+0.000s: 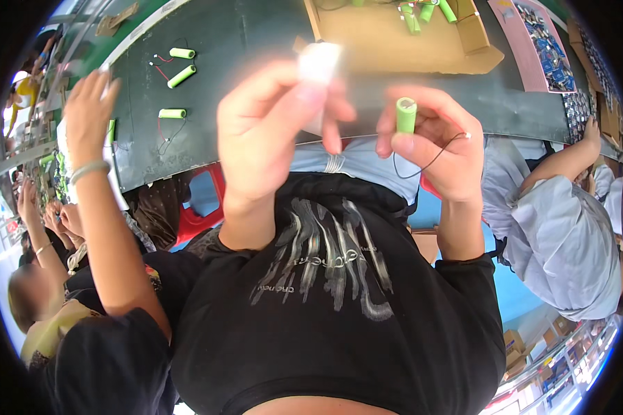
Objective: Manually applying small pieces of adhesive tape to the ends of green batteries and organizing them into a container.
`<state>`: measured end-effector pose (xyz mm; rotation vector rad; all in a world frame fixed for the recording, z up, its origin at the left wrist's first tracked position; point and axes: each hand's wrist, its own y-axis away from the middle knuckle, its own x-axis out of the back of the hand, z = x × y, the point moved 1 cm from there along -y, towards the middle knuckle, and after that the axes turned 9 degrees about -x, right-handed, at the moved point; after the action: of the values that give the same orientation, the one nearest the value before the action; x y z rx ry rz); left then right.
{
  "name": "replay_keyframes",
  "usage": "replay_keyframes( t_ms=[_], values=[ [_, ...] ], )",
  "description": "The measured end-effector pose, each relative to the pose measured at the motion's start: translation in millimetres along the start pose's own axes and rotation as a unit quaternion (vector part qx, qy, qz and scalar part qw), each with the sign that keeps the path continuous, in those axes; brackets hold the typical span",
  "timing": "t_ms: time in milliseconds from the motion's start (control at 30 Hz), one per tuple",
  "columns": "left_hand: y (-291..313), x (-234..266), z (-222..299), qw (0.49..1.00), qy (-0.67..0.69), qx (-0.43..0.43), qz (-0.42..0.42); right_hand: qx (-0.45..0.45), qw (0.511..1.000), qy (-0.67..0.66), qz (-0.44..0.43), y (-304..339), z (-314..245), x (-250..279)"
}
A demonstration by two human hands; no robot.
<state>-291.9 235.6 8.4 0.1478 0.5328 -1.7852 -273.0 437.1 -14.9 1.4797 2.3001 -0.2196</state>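
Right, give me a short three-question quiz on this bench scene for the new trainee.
1. True or false: the right hand holds a green cylinder with a thin black wire trailing from it.
2. What does the left hand pinch? A) a blurred white piece; B) a red screwdriver; C) nothing.
3. Fill in: the loose green cylinders with wires lie on the dark ____.

Key: 1 true; 2 A; 3 table.
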Motion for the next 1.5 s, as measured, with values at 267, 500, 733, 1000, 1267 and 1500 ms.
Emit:
replay_keyframes(
  t_ms=[267, 500, 733, 1000, 1267, 1500],
  values=[
    [7.4, -20.4, -14.2, 0.999, 0.005, 0.046, 0.007, 0.166, 0.932, 0.305, 0.101, 0.1, 8.1, -11.1],
    [6.2, -21.5, -4.5, 0.976, -0.010, 0.199, -0.094, 0.239, 0.888, 0.389, 0.052, -7.6, -7.3, 0.0],
    [6.9, -19.6, -6.4, 0.968, -0.056, 0.211, -0.121, 0.228, 0.838, 0.495, 0.011, -10.6, -15.9, 6.0],
    [5.3, -24.7, 4.2, 0.961, -0.091, 0.210, -0.157, 0.123, 0.890, 0.428, -0.098, -3.6, -35.5, 13.8],
    [-1.9, -32.0, -2.6, 0.944, -0.154, 0.229, -0.181, 0.212, 0.869, 0.443, -0.055, -10.0, -25.9, 10.2],
    [-4.8, -39.3, -1.2, 0.927, -0.194, 0.246, -0.204, 0.157, 0.923, 0.350, 0.020, -2.2, -8.3, 3.6]
  ],
)
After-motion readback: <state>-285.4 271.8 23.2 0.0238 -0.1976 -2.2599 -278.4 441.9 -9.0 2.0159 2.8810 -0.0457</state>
